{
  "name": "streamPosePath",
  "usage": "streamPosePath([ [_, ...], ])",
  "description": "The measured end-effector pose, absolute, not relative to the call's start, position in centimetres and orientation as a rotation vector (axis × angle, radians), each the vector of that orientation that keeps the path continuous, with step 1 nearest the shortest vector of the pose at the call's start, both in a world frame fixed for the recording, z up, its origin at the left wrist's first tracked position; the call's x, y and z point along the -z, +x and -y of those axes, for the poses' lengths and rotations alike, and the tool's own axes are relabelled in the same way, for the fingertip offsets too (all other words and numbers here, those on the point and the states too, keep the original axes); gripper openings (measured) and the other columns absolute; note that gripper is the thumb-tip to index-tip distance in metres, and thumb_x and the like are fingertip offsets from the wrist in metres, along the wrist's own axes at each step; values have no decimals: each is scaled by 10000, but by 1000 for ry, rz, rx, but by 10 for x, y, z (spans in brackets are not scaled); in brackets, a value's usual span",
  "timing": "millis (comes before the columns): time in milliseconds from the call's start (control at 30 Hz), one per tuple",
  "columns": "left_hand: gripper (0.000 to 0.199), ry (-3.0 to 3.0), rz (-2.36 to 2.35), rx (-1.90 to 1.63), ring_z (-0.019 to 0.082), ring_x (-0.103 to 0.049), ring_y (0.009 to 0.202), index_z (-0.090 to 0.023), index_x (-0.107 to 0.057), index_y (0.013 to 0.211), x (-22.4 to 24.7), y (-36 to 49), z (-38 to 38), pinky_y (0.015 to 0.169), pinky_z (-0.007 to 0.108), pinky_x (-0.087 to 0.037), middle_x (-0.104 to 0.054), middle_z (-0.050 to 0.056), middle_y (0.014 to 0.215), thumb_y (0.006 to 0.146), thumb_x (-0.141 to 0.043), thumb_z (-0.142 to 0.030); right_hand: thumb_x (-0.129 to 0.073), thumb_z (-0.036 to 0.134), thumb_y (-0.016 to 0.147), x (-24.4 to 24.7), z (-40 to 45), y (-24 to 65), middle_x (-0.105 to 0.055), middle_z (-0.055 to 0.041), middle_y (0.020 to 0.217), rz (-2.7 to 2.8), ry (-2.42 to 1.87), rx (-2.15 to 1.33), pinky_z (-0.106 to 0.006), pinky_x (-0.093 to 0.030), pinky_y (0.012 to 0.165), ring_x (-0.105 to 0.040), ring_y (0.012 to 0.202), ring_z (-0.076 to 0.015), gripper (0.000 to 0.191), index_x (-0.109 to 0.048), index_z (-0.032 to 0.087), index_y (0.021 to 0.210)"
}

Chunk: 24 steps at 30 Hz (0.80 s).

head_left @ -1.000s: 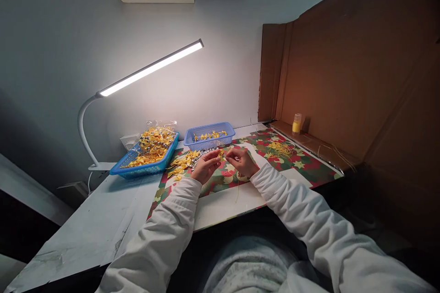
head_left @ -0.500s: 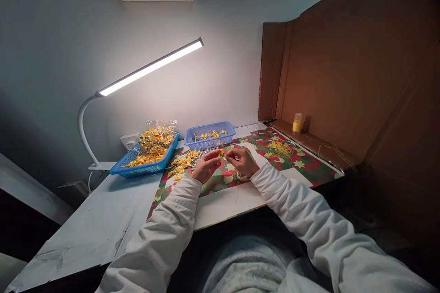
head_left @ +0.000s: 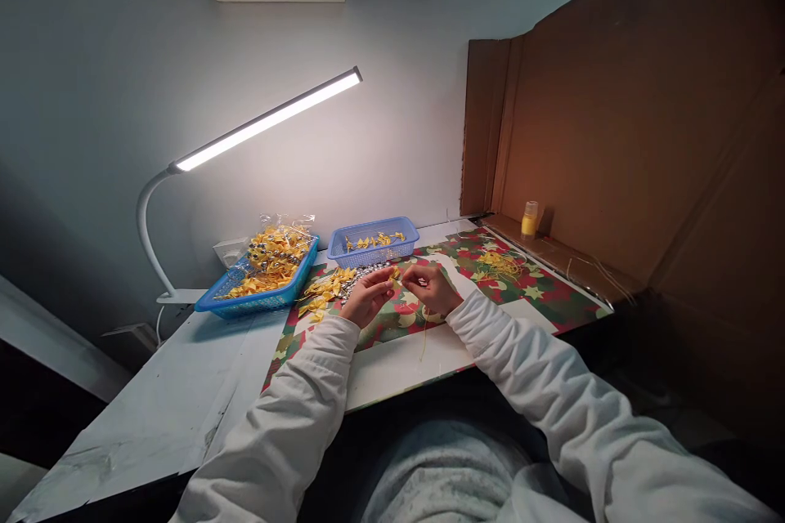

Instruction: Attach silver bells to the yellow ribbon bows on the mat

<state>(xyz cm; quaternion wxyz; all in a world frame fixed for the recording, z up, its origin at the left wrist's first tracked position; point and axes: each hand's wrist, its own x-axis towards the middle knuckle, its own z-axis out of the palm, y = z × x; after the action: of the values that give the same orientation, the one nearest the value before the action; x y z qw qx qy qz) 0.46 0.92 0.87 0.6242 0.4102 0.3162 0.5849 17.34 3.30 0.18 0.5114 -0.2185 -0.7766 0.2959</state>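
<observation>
My left hand [head_left: 366, 297] pinches a small yellow ribbon bow [head_left: 396, 272] between thumb and fingertips. Close beside it on the right, my right hand [head_left: 432, 291] has its fingers closed on a thin yellow string [head_left: 424, 335], whose end hangs below the palm over the board. Just beyond my left hand lie a heap of yellow bows [head_left: 331, 284] and a pile of silver bells or beads [head_left: 361, 278], partly hidden by the fingers. How the string meets the bow is too small to make out.
A blue basket [head_left: 245, 305] of bows and silver pieces stands at left, a periwinkle basket [head_left: 373, 255] with several bows behind. Loose yellow strings [head_left: 500, 265] lie right on the patterned sheet [head_left: 540, 294]. A yellow-filled bottle [head_left: 529, 221] stands by cardboard [head_left: 613, 122]. A lamp [head_left: 270, 121] hangs over the left.
Both hands stay in nearly the same place, with only slight finger movement at the bow. The rest of the table looks the same.
</observation>
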Motion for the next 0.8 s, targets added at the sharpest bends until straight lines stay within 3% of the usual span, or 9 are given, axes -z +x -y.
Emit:
streamPosePath([
  [500, 342, 990, -726, -1298, 91, -591, 643, -148, -730, 824, -10, 5, -6, 630, 220, -451, -717, 50, 840, 496, -821, -110, -527, 287, 810, -1, -32, 173, -556, -10, 661, 1875, -529, -717, -266, -412, 607, -481, 633, -126, 157, -566, 181, 700],
  [800, 346, 1008, -745, -1286, 105, -612, 688, -157, -737, 821, -7, 5, -8, 666, 227, -454, -722, 58, 880, 492, -829, -112, -558, 412, 801, 5, -37, 170, -503, 7, 643, 1835, -514, -828, -257, -402, 590, -446, 614, -114, 257, -542, 180, 692],
])
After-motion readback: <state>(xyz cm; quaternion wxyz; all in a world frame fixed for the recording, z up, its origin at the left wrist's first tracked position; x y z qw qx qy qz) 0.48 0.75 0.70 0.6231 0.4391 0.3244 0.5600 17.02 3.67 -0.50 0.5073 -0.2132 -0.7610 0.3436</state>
